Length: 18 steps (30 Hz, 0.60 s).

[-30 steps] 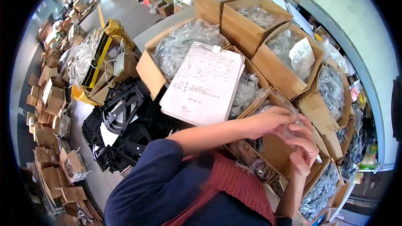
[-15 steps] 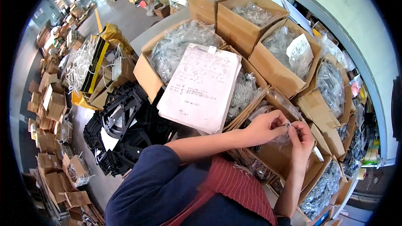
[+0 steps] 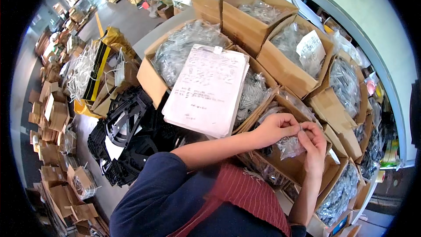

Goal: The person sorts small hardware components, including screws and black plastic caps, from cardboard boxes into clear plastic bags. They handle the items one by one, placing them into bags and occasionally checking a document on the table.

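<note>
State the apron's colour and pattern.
Dark red apron with thin pale stripes; best in head view.

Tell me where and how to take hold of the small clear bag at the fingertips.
Probably best by the bulging lower body of the clear bag, coming from the person's side. The left hand and right hand pinch its top, while that lower part shows free below them, over the open carton. A broad grip seems wise, as the bag looks soft and crinkled.

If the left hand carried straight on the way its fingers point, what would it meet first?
Most likely the right hand, which sits just ahead at the top of the small clear bag. Whether the two hands touch is unclear.
</note>
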Available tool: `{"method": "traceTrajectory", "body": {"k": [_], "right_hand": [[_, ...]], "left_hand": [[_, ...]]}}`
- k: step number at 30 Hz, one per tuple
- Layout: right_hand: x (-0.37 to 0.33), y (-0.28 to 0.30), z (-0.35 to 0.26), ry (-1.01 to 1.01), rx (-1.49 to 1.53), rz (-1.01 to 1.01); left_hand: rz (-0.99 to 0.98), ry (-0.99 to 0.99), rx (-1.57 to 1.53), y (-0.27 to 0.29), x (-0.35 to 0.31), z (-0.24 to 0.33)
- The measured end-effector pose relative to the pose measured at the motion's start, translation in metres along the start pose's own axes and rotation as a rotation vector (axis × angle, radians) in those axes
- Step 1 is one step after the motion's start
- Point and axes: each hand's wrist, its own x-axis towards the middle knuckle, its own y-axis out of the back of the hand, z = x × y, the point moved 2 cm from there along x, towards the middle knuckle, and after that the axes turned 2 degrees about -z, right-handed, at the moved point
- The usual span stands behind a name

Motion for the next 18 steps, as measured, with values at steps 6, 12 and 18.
{"method": "traceTrajectory", "body": {"k": [6,12,18], "right_hand": [[0.004,0.012,0.009,0.202,0.135,0.164],[0.005,0.011,0.003,0.059,0.257,-0.019],[0.002,0.011,0.005,0.002,0.168,-0.045]], "left_hand": [[0.025,0.061,-0.098,-0.008,0.000,0.021],[0.079,0.108,0.002,-0.004,-0.003,0.034],[0.041,0.111,-0.029,-0.008,0.000,0.030]]}}
